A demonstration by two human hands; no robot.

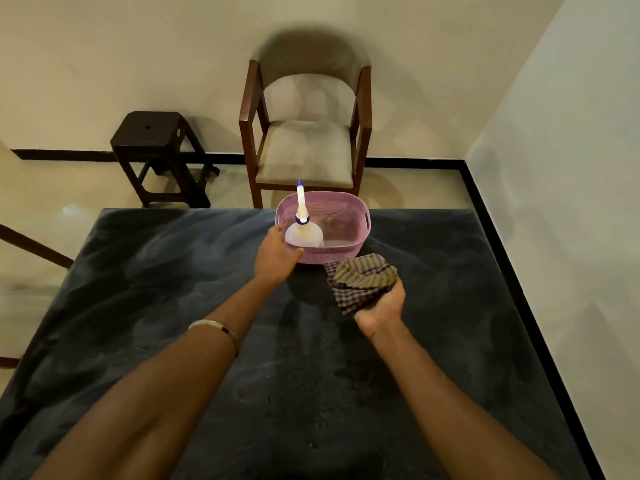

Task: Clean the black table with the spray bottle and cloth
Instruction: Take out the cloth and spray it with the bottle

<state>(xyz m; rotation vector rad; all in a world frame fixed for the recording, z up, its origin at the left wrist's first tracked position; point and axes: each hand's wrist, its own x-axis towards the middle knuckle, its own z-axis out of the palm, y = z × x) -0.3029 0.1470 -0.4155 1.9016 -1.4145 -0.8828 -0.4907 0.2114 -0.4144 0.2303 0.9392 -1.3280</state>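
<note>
The black table (173, 306) fills the lower view, its top dusty and smeared. A purple basket (349, 251) stands at its far edge. My left hand (275, 252) grips the white spray bottle (303, 233) with a blue-tipped nozzle, the bottle upright over the basket's near left corner. To the right, just in front of the basket, my right hand (382, 303) holds a crumpled checked cloth (362, 280) palm up above the table.
A wooden armchair (306, 150) with a grey seat stands behind the table against the wall. A dark stool (161, 154) is to its left. A white wall (571, 202) runs close along the table's right side.
</note>
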